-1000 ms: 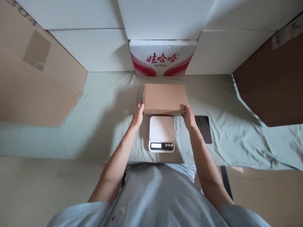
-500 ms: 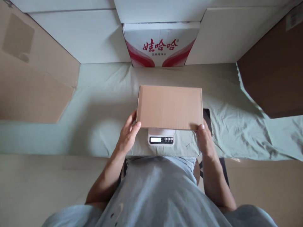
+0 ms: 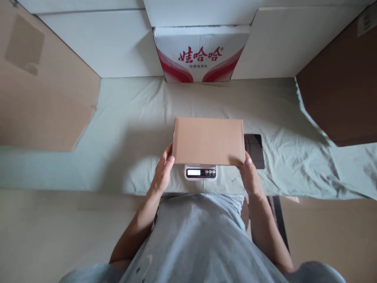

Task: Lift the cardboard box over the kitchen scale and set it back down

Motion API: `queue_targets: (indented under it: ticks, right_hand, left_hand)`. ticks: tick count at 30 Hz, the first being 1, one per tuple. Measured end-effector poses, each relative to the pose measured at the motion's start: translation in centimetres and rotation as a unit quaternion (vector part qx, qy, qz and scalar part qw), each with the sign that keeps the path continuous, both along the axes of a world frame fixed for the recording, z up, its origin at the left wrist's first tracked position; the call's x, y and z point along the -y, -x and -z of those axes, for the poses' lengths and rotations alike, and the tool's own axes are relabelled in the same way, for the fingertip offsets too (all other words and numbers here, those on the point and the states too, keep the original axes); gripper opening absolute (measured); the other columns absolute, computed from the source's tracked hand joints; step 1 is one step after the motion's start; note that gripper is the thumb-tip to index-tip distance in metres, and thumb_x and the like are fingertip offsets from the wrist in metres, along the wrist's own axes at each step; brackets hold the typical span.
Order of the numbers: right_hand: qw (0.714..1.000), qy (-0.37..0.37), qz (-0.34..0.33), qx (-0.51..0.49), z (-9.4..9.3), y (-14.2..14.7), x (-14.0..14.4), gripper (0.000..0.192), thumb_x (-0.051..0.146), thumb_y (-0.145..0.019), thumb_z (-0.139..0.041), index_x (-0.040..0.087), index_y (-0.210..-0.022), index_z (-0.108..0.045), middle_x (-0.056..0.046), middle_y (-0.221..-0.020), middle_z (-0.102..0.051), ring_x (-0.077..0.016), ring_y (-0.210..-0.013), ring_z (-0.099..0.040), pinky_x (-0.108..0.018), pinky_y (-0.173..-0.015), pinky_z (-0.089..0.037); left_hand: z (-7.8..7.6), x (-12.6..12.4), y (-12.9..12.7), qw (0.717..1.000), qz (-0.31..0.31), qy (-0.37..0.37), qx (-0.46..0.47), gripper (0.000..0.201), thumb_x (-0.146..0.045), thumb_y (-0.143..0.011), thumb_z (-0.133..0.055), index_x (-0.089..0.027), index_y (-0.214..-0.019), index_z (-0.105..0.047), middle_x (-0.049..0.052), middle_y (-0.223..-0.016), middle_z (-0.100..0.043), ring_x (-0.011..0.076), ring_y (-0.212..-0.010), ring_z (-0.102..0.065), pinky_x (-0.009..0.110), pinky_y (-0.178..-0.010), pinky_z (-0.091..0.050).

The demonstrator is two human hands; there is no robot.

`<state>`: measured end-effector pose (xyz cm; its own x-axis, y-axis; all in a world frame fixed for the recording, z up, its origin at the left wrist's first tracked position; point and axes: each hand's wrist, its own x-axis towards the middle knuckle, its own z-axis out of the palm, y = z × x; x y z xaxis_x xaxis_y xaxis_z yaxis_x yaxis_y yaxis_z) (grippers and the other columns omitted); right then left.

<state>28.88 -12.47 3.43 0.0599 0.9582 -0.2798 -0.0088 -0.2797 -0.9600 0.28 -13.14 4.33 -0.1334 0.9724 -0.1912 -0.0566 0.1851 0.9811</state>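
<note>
A plain brown cardboard box (image 3: 209, 141) is held level between my two hands. My left hand (image 3: 163, 169) grips its left end, thumb at the near corner. On the opposite end, my right hand (image 3: 249, 171) has its thumb by the near right corner. Directly below the box is a white digital scale (image 3: 200, 173); its lit display and round buttons show at the near side, while its platform is hidden. Whether the box touches the scale I cannot tell.
A dark phone-like slab (image 3: 255, 151) lies right of the box on the pale green cloth (image 3: 132, 118). Large cardboard cartons stand at the left (image 3: 50, 86) and right (image 3: 341, 82). At the back is a white-and-red printed carton (image 3: 202, 55) between white panels.
Both hands have lowered the box toward the scale; it looks smaller and its far edge sits nearer to me. More of the dark slab at the right is uncovered.
</note>
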Motion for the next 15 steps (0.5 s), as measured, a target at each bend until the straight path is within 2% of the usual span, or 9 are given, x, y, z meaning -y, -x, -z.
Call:
queue_targets:
  ticks: [3,6,10,15]
  right_hand:
    - [0.997,0.002,0.055,-0.046,0.4,-0.6,-0.5,0.061,0.071,-0.086,-0.03,0.036,-0.131,-0.052,0.0,-0.142,-0.056,-0.0258,-0.138,-0.046,-0.05,-0.108,-0.045]
    - [0.994,-0.008,0.093,-0.056,0.4,-1.3,-1.0,0.06,0.072,-0.083,-0.035,0.033,-0.12,-0.06,-0.004,-0.127,-0.066,-0.0269,-0.126,-0.057,-0.05,-0.102,-0.047]
    - [0.994,-0.019,0.092,-0.059,0.0,-1.3,-1.4,0.055,0.071,-0.082,-0.041,0.031,-0.113,-0.063,-0.004,-0.118,-0.069,-0.0262,-0.118,-0.062,-0.049,-0.095,-0.051]
    - [0.993,-0.042,0.08,-0.071,-0.6,-0.4,-1.7,0.054,0.069,-0.082,-0.043,0.029,-0.111,-0.062,-0.006,-0.117,-0.067,-0.0269,-0.116,-0.062,-0.05,-0.091,-0.053]
  left_hand:
    - [1.0,0.3,0.7,0.999,-0.032,0.008,0.004,0.056,-0.053,-0.092,-0.043,-0.023,-0.141,-0.045,0.008,-0.151,-0.044,0.0265,-0.142,-0.038,0.046,-0.12,-0.028]
    - [1.7,0.4,1.4,0.998,-0.041,0.015,-0.036,0.055,-0.054,-0.092,-0.044,-0.025,-0.139,-0.047,0.008,-0.15,-0.046,0.0268,-0.141,-0.039,0.048,-0.118,-0.03]
    - [1.8,0.2,2.0,0.996,-0.037,-0.003,-0.081,0.055,-0.054,-0.09,-0.048,-0.027,-0.138,-0.049,0.008,-0.146,-0.049,0.0268,-0.139,-0.043,0.049,-0.118,-0.031]
    - [1.6,-0.7,2.5,0.996,-0.026,-0.042,-0.076,0.061,-0.066,-0.084,-0.051,-0.033,-0.135,-0.049,0.003,-0.146,-0.05,0.0255,-0.139,-0.042,0.046,-0.12,-0.03]
